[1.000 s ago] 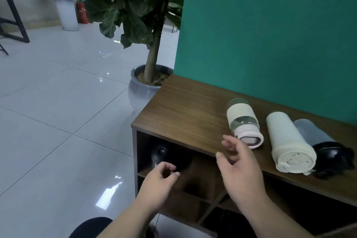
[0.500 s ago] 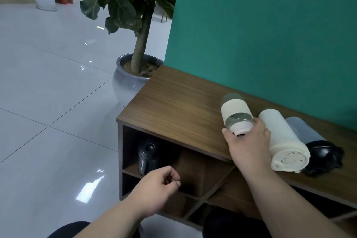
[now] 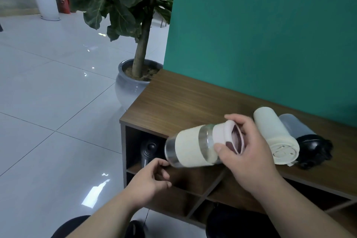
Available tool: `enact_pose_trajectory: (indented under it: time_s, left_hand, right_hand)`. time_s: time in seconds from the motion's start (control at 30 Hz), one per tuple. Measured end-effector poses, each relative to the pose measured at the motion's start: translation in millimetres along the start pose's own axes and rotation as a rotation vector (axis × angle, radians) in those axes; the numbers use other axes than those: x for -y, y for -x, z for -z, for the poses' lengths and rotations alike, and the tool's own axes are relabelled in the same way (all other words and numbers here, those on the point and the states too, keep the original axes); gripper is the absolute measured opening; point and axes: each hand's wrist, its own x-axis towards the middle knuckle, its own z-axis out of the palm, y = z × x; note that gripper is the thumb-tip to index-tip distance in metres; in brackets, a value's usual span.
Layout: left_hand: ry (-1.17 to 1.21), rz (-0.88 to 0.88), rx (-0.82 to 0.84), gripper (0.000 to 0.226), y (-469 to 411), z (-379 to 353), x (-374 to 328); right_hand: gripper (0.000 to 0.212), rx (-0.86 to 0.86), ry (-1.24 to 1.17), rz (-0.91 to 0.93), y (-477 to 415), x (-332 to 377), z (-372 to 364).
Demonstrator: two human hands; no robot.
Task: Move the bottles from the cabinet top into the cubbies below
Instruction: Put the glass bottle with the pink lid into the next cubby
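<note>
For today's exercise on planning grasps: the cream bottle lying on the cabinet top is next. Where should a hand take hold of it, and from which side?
Grip the cream bottle around its near end, by the lid facing the person, coming from the front edge. It lies on its side, lengthwise toward the wall, and the grey bottle with the black lid touches its right flank, so a side approach looks blocked; the near end overhangs nothing but is fully exposed.

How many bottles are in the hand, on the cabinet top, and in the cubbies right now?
Held in right hand: 1, glass bottle with cream sleeve
On cabinet top: 2, cream bottle, grey bottle with black lid
In cubbies: 1, dark bottle
Total: 4
</note>
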Motion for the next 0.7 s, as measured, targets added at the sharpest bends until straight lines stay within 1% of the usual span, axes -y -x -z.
enact_pose_trajectory:
  time_s: [0.07, 0.13, 0.2, 0.27, 0.3, 0.37, 0.43, 0.5, 0.57, 0.63, 0.7]
  left_hand:
    - [-0.028, -0.005, 0.055, 0.069, -1.6, -0.1, 10.3]
    - [-0.026, 0.0, 0.147, 0.089, -8.3, -1.8, 22.8]
    - [-0.087, 0.005, 0.251, 0.105, -17.0, -7.3, 32.7]
    - [-0.22, -0.009, 0.308, 0.113, -26.1, -17.0, 40.6]
    - [-0.278, -0.026, 0.316, 0.112, -30.3, -23.9, 42.2]
    - [-0.375, -0.055, 0.295, 0.103, -38.7, -37.1, 45.3]
    - [-0.445, -0.053, 0.264, 0.094, -53.0, -47.6, 49.9]
    - [-0.458, -0.038, 0.188, 0.092, -72.4, -53.5, 61.3]
    - [-0.399, -0.024, 0.098, 0.083, -94.0, -56.7, 80.4]
    - [-0.395, -0.013, 0.04, 0.084, -105.3, -61.0, 84.4]
    - [-0.447, -0.046, 0.01, 0.086, -112.4, -67.5, 82.1]
  right_hand:
    - [0.062, 0.146, 0.071, 0.037, 9.0, -7.3, -2.8]
    - [0.064, 0.289, 0.203, 0.073, 15.3, -19.1, -13.2]
    - [0.068, 0.391, 0.323, 0.107, 18.4, -36.1, -29.0]
    - [0.071, 0.453, 0.355, 0.105, 19.2, -54.3, -46.9]
    - [0.071, 0.474, 0.36, 0.102, 19.4, -63.5, -56.3]
    - [0.073, 0.503, 0.385, 0.104, 20.0, -80.6, -74.1]
    - [0.078, 0.48, 0.382, 0.088, 16.0, -96.1, -89.1]
    - [0.084, 0.419, 0.323, 0.011, 7.3, -108.1, -100.1]
    - [0.087, 0.361, 0.278, -0.073, -2.8, -119.0, -110.7]
    - [0.084, 0.323, 0.24, -0.169, -10.0, -129.6, -122.3]
    - [0.079, 0.304, 0.194, -0.256, -13.7, -138.3, -132.0]
